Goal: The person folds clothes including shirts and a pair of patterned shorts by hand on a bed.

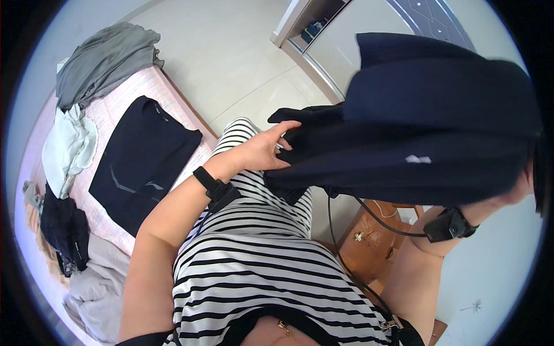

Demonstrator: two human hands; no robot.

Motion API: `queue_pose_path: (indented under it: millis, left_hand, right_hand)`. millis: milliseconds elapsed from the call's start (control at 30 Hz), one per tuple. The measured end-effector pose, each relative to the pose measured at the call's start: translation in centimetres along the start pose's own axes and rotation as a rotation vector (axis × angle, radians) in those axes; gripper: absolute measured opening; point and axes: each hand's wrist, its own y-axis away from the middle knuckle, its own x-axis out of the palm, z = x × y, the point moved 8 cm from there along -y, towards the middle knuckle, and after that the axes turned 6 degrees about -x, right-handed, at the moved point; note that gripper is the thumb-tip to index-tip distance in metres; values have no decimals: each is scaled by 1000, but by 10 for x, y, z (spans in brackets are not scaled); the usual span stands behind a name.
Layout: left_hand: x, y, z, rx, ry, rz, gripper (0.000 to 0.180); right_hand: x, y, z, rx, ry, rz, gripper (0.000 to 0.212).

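Note:
A dark navy garment with a small white mark is spread in the air in front of me, at the right. My right hand grips it by its far right end; cloth hides most of those fingers. At the opposite end, my left hand has its fingers apart, right at the garment's edge and seemingly touching it. Whether the garment is a top or trousers I cannot tell. To the left, a black T-shirt with a grey print lies flat on the bed.
Grey cloth, a pale garment, a black crumpled piece and light grey fabric lie around the T-shirt. A brown wooden stool or cabinet stands below the held garment, with black cables nearby. A sliding-door wardrobe is ahead.

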Motion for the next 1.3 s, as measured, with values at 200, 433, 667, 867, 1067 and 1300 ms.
queue_pose_path:
  millis: [200, 433, 667, 867, 1067, 1300]
  left_hand:
    - [-9, -18, -32, 235, -280, -470, 80]
    - [19, -48, 1, 78, -250, -469, 79]
    - [97, -68, 128, -389, 496, 105, 89]
    - [117, -69, 69, -416, 590, 369, 64]
    - [148, -64, 80, -165, -14, 449, 14]
    - [154, -49, 34, -64, -27, 546, 62]
  right_hand:
    - [3, 30, 46, -131, 184, -81, 37]
    - [-7, 56, 76, -206, 325, -171, 38]
    - [-17, 72, 80, -211, 386, -214, 39]
    - [-23, 95, 98, -243, 478, -324, 39]
    - [-38, 99, 92, -233, 479, -341, 40]
    - [-37, 113, 105, -261, 528, -392, 41]
